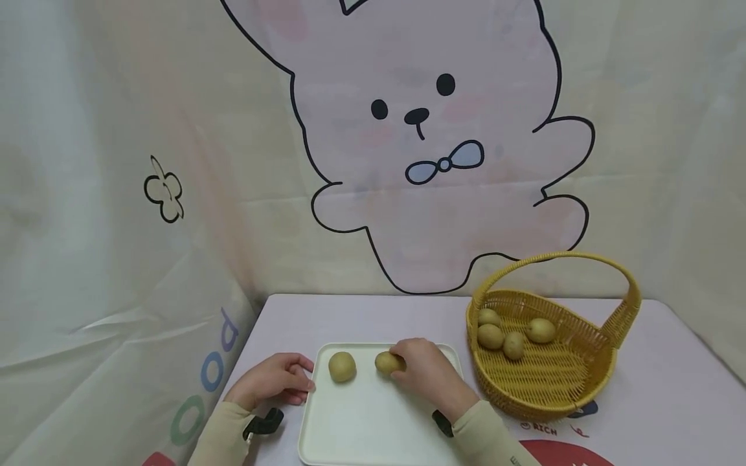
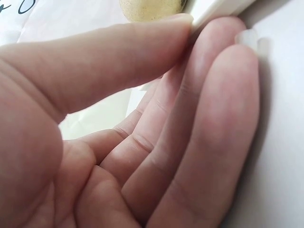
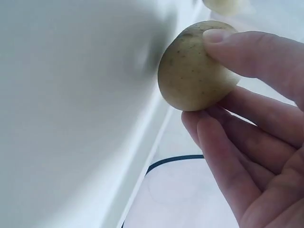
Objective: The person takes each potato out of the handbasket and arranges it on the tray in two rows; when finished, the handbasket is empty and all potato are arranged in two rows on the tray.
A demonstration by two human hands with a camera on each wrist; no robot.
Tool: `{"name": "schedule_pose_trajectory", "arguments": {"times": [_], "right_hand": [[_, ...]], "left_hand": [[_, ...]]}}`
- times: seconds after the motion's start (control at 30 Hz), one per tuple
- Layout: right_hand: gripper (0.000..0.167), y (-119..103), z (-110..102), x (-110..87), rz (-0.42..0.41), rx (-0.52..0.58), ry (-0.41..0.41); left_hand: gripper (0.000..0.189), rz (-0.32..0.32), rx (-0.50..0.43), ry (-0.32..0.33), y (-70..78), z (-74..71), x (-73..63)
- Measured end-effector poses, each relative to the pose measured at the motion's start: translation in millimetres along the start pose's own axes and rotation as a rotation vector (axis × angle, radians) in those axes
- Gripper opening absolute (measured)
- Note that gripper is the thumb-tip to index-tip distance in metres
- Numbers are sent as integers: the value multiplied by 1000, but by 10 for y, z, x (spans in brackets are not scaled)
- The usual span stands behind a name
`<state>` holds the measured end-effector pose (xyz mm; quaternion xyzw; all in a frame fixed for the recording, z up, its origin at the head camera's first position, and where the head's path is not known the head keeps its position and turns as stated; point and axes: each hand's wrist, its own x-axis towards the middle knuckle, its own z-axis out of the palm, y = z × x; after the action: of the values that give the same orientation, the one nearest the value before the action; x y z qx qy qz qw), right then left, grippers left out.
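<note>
In the head view my right hand [image 1: 428, 375] pinches a potato [image 1: 387, 363] over the upper part of the white tray [image 1: 373, 427]. The right wrist view shows the thumb on one side of that potato [image 3: 192, 71] and the fingers curled against the other, close to the tray's surface. Another potato [image 1: 342, 367] lies in the tray, to the left. My left hand [image 1: 276, 380] holds the tray's left edge. Seen from the left wrist, its thumb [image 2: 118, 57] and fingertips meet at the rim [image 2: 216, 12].
Right of the tray stands a yellow woven basket [image 1: 568, 369] with a tall handle, holding several potatoes [image 1: 491, 336]. A white printed cloth [image 1: 338, 317] covers the table. Behind it hangs a curtain with a cartoon animal [image 1: 419, 213].
</note>
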<state>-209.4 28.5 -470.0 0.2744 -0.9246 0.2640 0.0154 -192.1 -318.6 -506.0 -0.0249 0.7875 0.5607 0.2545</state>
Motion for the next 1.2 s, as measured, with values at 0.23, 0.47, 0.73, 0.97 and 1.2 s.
{"name": "schedule_pose_trajectory", "arguments": {"times": [0.23, 0.47, 0.73, 0.97, 1.2], "right_hand": [[33, 69, 69, 6, 23, 48, -5], [40, 140, 12, 27, 45, 187, -64], [45, 164, 72, 64, 41, 209, -89], [46, 109, 140, 77, 26, 187, -19], [49, 92, 122, 74, 41, 186, -42]], "left_hand": [[43, -12, -1, 4, 3, 16, -13], [44, -10, -12, -4, 19, 17, -29], [44, -6, 4, 0, 22, 16, 3], [45, -17, 8, 3, 46, 16, 3], [45, -25, 13, 7, 26, 14, 29]]}}
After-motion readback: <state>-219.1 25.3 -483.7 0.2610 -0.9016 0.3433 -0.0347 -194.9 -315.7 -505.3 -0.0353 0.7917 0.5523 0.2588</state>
